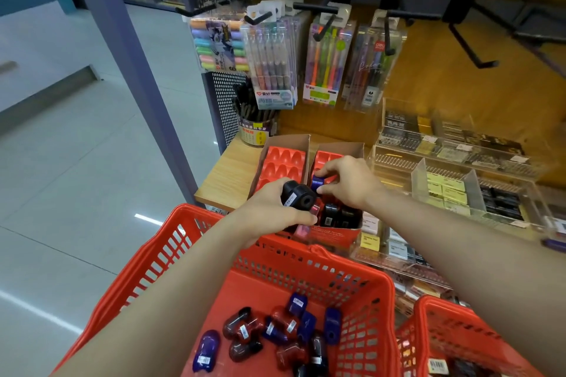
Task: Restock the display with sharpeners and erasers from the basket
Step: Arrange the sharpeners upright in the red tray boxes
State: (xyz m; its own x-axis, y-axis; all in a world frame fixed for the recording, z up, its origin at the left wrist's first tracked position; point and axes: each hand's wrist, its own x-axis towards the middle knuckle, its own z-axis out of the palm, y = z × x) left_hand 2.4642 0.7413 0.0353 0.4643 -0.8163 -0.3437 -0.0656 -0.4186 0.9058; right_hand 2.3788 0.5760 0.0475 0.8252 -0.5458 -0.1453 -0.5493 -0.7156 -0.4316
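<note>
My left hand [269, 211] grips several sharpeners, a black sharpener [298, 196] on top and a pink one below. My right hand [349, 182] pinches a blue sharpener [318, 182] over the right red display tray [326, 159], whose front slots hold black sharpeners [337, 214]. The left red display tray [283, 164] shows empty slots. Below, the red basket [352, 278] holds several loose blue, red and black sharpeners [275, 333].
A second red basket [444, 330] stands at the lower right. Clear acrylic bins [453, 180] of erasers and small goods fill the shelf's right side. Pen packs [275, 64] hang from hooks above, and a pen cup [255, 128] stands behind the trays. Tiled floor lies left.
</note>
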